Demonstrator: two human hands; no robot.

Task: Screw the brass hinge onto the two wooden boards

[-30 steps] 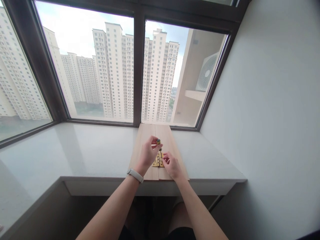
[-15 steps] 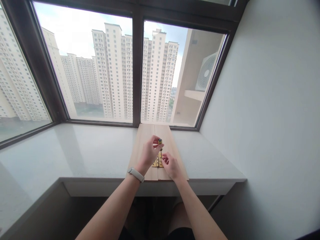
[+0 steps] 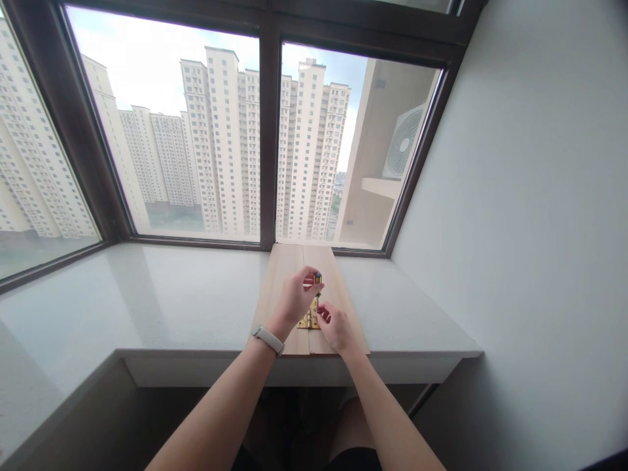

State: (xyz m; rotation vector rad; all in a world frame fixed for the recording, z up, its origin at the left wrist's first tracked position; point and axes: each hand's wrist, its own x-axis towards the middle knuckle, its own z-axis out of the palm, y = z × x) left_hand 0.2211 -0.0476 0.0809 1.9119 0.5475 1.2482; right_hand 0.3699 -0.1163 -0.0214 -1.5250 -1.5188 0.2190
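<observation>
Two light wooden boards (image 3: 287, 275) lie side by side on a white sill, and a brass hinge (image 3: 309, 321) rests across their seam. My left hand (image 3: 294, 299) is closed round the handle of a small yellow and black screwdriver (image 3: 317, 281), held upright over the hinge. My right hand (image 3: 333, 324) is just right of the hinge, its fingers pinched at the screwdriver's tip, where something too small to name may sit. A pale band is on my left wrist.
The white sill (image 3: 186, 294) runs left under a dark-framed window (image 3: 269, 131). A white wall (image 3: 515, 229) closes the right side. The sill's front edge drops off just before the boards' near end.
Both hands have stayed over the hinge; the screwdriver handle has shifted very slightly right and my left fingers have turned a little round it.
</observation>
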